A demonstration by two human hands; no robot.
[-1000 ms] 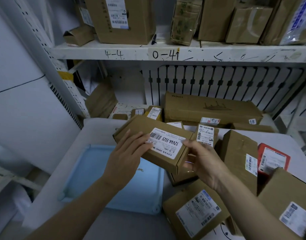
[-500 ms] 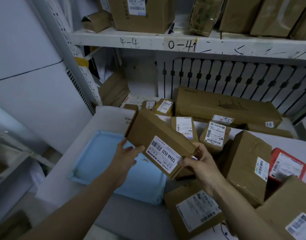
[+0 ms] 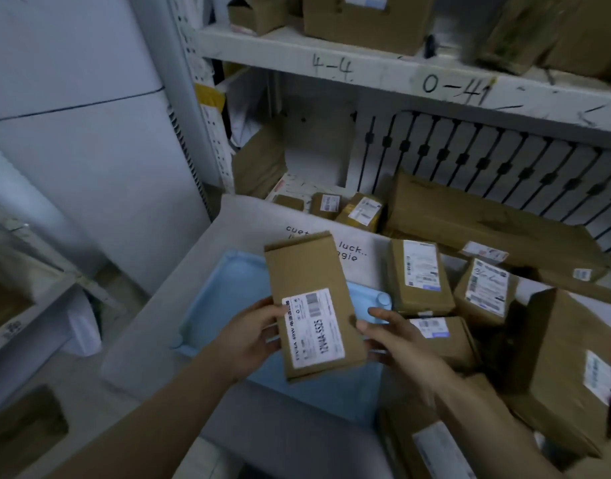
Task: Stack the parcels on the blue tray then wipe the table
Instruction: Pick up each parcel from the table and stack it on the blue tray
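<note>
A flat brown cardboard parcel [image 3: 306, 281] with a white barcode label hangs lengthwise over the blue tray [image 3: 228, 299]. My left hand [image 3: 252, 335] grips its near left edge. My right hand [image 3: 387, 335] holds its near right edge. The tray lies on the left part of the grey table [image 3: 235, 219], and what I can see of it carries nothing. Several more labelled brown parcels [image 3: 420, 274] crowd the right side of the table.
A long flat carton [image 3: 487, 219] lies at the back right against the black-slotted rack. A white shelf [image 3: 383, 70] with more boxes runs overhead. A tall box [image 3: 567, 368] stands at the right. A white wall and low shelving are on the left.
Both hands carried the parcel left from above the pile to over the tray and turned it lengthwise. The view shifted left and down.
</note>
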